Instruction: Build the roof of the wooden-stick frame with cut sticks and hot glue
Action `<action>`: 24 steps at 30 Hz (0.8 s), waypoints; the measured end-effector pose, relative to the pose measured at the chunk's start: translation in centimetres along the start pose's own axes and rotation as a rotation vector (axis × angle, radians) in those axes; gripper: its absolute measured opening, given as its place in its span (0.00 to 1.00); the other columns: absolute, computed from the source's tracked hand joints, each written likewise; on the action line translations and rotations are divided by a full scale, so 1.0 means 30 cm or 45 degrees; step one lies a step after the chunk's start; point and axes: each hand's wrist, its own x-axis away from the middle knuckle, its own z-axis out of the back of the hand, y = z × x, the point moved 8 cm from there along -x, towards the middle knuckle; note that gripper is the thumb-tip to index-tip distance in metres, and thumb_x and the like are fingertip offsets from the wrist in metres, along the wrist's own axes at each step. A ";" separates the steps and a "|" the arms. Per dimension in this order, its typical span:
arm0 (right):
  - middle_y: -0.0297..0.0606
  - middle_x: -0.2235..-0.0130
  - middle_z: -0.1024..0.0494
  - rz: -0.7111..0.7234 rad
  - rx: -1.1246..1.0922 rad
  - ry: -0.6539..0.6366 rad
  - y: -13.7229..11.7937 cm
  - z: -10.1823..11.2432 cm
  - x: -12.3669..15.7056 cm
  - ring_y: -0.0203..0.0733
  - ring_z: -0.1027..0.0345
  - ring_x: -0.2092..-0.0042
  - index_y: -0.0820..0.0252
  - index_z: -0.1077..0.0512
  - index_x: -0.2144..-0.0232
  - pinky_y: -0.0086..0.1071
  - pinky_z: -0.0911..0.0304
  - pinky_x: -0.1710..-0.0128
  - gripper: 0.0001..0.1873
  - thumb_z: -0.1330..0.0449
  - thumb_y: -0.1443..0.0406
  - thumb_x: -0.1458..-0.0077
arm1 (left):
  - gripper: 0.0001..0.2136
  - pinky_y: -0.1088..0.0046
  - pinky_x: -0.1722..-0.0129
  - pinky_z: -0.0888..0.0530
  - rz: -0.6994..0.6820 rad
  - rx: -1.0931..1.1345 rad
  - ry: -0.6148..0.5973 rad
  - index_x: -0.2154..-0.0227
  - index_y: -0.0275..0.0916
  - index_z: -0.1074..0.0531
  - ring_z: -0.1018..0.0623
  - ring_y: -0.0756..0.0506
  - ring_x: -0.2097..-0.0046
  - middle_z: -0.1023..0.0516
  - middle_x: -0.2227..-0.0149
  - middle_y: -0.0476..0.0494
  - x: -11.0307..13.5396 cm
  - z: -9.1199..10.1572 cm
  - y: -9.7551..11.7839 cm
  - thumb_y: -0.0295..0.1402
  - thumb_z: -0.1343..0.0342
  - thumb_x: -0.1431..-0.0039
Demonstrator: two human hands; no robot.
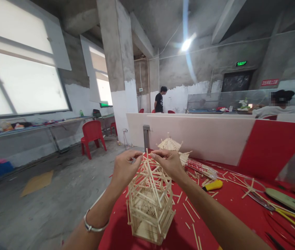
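Observation:
A pagoda model (151, 222) built of thin wooden sticks stands upright on the red tabletop in front of me. Its open roof frame rises to a peak with a short upright stick (147, 152). My left hand (128, 166) pinches at the left side of that peak, thumb and forefinger together. From the right, my right hand (169, 162) pinches at the same peak, close to the upright stick. Which roof stick each fingertip grips is too small to tell. Behind my right hand stands another stick model with a finished slatted roof (169, 143).
Loose sticks (189, 212) lie about the red table (173, 239). On the right are a yellow-handled tool (214, 185), bagged sticks (200, 168) and yellow-handled scissors (285, 211). A white partition (201, 137) borders the far edge. Beyond it are two people and a red chair (92, 135).

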 end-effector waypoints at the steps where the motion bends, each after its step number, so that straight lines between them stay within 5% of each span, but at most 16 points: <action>1: 0.35 0.71 0.19 -0.010 0.001 0.013 -0.021 0.013 0.008 0.38 0.29 0.70 0.58 0.19 0.68 0.31 0.36 0.69 0.11 0.37 0.59 0.48 | 0.06 0.74 0.65 0.26 -0.027 0.001 0.050 0.71 0.40 0.21 0.21 0.48 0.67 0.17 0.68 0.49 0.009 0.023 0.018 0.27 0.43 0.45; 6: 0.34 0.69 0.20 0.136 0.047 -0.118 -0.225 0.062 0.118 0.37 0.29 0.68 0.55 0.20 0.69 0.30 0.35 0.69 0.08 0.38 0.59 0.46 | 0.04 0.76 0.64 0.25 -0.173 0.106 0.129 0.70 0.42 0.21 0.20 0.50 0.67 0.18 0.68 0.50 0.119 0.107 0.169 0.27 0.41 0.44; 11: 0.33 0.71 0.21 0.192 0.091 -0.196 -0.302 0.102 0.301 0.34 0.31 0.70 0.52 0.20 0.67 0.28 0.36 0.70 0.05 0.37 0.63 0.45 | 0.07 0.79 0.65 0.25 -0.196 0.371 0.008 0.68 0.44 0.21 0.20 0.51 0.67 0.18 0.68 0.51 0.275 0.069 0.282 0.24 0.40 0.45; 19: 0.33 0.71 0.23 -0.336 0.407 -0.315 -0.051 0.209 0.581 0.35 0.33 0.69 0.56 0.24 0.71 0.27 0.41 0.69 0.11 0.43 0.59 0.41 | 0.06 0.78 0.64 0.23 -0.084 0.463 -0.209 0.64 0.40 0.22 0.19 0.49 0.66 0.18 0.67 0.46 0.560 -0.163 0.289 0.25 0.40 0.44; 21: 0.34 0.72 0.23 -0.498 0.607 -0.352 0.050 0.241 0.627 0.37 0.32 0.69 0.57 0.24 0.72 0.28 0.43 0.69 0.11 0.44 0.60 0.43 | 0.09 0.77 0.63 0.23 -0.141 0.381 -0.174 0.61 0.40 0.23 0.19 0.48 0.64 0.18 0.64 0.45 0.594 -0.143 0.300 0.27 0.38 0.46; 24: 0.36 0.75 0.22 -0.723 0.948 -0.547 0.214 0.233 0.686 0.39 0.31 0.71 0.58 0.25 0.77 0.30 0.49 0.72 0.10 0.44 0.65 0.48 | 0.08 0.77 0.61 0.24 -0.062 0.219 0.072 0.63 0.43 0.23 0.21 0.49 0.64 0.20 0.65 0.48 0.553 -0.019 0.253 0.26 0.39 0.45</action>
